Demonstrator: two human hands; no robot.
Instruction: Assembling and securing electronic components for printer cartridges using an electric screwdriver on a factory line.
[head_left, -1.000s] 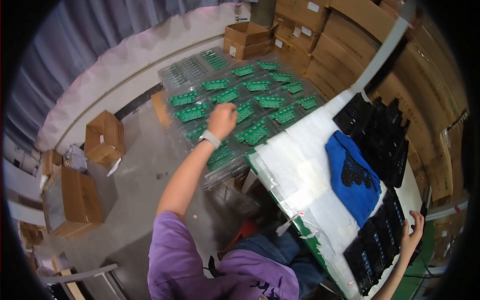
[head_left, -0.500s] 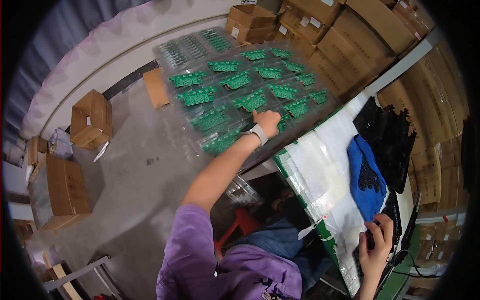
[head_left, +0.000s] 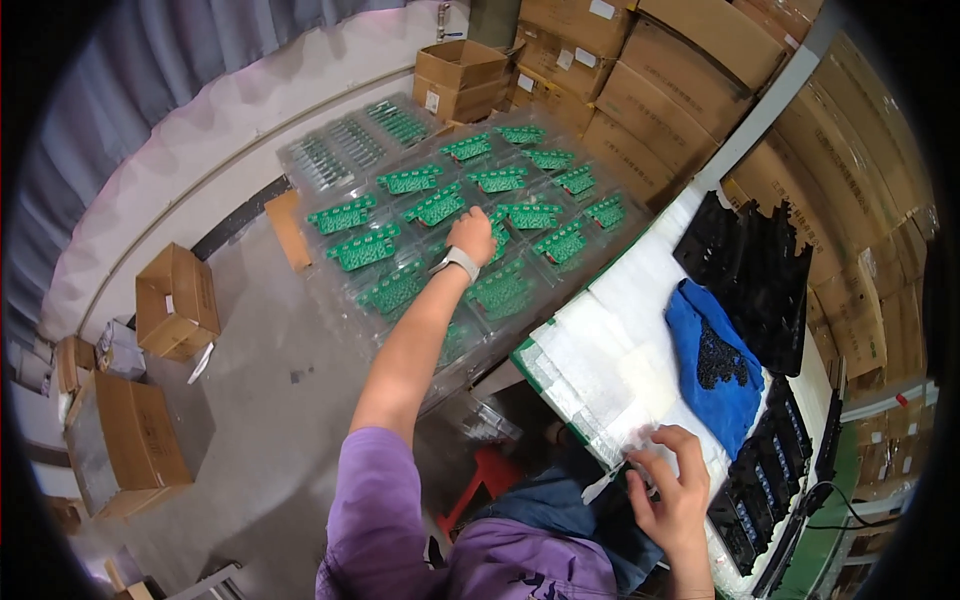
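My left hand (head_left: 472, 238) reaches over clear plastic trays (head_left: 330, 285) of green circuit boards. Its fingers curl closed at one circuit board (head_left: 499, 241), which shows partly beside the hand; the fingertips are hidden. Nearer to me, another circuit board (head_left: 500, 290) lies in its tray compartment. My right hand (head_left: 675, 495) hovers at the near edge of the white-covered bench (head_left: 590, 360), fingers bent and apart, with nothing seen in them. Close by lies a blue cloth (head_left: 690, 335) bearing a heap of small black parts (head_left: 722, 360).
Black plastic panels (head_left: 750, 270) and black frames (head_left: 765, 480) lie along the bench's right side. Cardboard boxes (head_left: 660, 110) are stacked behind it. Open cartons (head_left: 178, 300) stand on the floor at left. A red stool (head_left: 490, 485) is under the bench edge.
My left hand has moved farther over the trays, to another circuit board. My right hand has shifted left, away from the black frames. The whole view has also shifted.
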